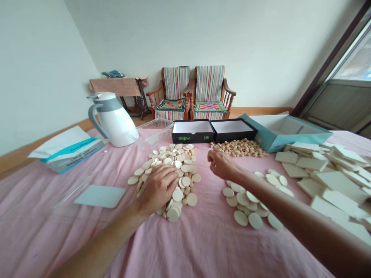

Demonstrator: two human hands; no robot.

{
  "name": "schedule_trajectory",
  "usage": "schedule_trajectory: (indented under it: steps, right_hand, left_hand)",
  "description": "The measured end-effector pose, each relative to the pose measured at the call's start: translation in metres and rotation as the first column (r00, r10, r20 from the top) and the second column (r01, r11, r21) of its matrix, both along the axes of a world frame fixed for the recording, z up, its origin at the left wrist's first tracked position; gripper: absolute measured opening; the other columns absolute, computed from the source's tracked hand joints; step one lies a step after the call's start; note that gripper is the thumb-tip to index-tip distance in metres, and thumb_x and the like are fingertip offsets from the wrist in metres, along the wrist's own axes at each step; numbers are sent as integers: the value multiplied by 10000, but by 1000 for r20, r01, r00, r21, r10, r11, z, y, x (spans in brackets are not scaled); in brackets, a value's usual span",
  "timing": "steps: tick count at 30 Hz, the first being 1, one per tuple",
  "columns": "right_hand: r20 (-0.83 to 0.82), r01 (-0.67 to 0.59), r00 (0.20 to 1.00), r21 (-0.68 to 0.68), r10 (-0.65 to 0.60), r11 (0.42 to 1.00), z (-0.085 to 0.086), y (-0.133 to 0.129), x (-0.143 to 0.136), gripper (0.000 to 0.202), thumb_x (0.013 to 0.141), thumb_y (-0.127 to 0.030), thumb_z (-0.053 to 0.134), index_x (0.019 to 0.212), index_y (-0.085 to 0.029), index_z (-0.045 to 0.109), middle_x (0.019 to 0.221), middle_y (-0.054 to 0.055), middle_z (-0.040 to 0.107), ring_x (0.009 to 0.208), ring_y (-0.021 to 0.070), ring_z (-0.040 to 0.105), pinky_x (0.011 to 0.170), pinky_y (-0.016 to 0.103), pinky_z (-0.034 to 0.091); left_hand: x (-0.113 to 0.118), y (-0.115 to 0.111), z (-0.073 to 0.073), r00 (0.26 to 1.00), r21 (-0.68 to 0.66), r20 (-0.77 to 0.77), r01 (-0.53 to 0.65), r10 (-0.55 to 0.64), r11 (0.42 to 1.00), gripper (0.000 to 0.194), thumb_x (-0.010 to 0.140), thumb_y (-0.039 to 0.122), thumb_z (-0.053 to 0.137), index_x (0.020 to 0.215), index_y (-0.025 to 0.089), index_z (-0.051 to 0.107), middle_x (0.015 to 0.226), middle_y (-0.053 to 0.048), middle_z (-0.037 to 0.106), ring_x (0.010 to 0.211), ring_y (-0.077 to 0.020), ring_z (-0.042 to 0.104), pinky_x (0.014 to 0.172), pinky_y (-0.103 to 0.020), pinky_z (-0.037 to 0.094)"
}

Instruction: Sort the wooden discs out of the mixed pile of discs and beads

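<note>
Left of frame centre, flat round cream discs are partly covered by the loosely flattened left hand; right of centre, the right hand is curled; whether anything is gripped cannot be told.

Cream discs, pink cloth, black boxes, striped chair covers

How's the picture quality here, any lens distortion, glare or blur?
Head view: wide-angle distortion, the jug and dark frame leaning outward; head view: window panes washed out; head view: soft light, faint shadows around the pale discs; head view: lettering on packet too soft to read.
</note>
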State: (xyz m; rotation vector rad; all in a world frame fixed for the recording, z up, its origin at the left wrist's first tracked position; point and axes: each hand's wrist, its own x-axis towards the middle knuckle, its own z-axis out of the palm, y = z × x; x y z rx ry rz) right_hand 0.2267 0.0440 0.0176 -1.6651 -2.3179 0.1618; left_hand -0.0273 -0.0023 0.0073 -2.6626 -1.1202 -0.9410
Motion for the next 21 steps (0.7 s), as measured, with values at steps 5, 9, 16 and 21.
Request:
schedule_trajectory:
  steps: [5, 9, 16, 21]
  right_hand:
    - [51, 180, 981, 110, -186, 977, 15, 29, 19, 221, 763, -54, 458, 920, -140, 588, 948, 113, 564, 760, 167, 534, 589, 251, 315]
    - [-71, -36, 997, 60, 40, 998, 13, -4, -7, 209, 765, -48, 457, 892, -148, 589, 895, 71, 599, 708, 129, 526, 603, 228, 339]
    - [-228, -245, 948, -72, 223, 967, -8, -55, -51, 102, 716, -103, 508, 779, -175, 541, 753, 23, 610, 649, 108, 510, 591, 208, 328]
    - [-222, -209, 957, -73, 189, 975, -20, -58, -60, 101, 680, -83, 494, 703, -180, 509, 707, 17, 585, 616, 105, 466, 575, 213, 304]
  left_hand:
    - [-1, 0, -2, 1000, -6, 5, 4, -4, 1000, 127, 862, 153, 536, 911, 177, 651, 1009, -60, 671, 1010, -210, 576, 933, -414, 438]
    - [-1, 0, -1, 1000, -10, 0, 3, -3, 1000, 131, 864, 152, 531, 910, 177, 651, 1009, -59, 672, 1002, -206, 581, 931, -411, 441]
    - [0, 0, -1, 1000, 6, -8, 3, -3, 1000, 134, 864, 160, 532, 929, 178, 648, 1014, -58, 674, 1007, -206, 586, 927, -405, 447]
    - [0, 0, -2, 1000, 3, -7, -4, 4, 1000, 130, 867, 164, 531, 927, 181, 646, 1017, -56, 673, 1007, -207, 582, 929, -412, 443]
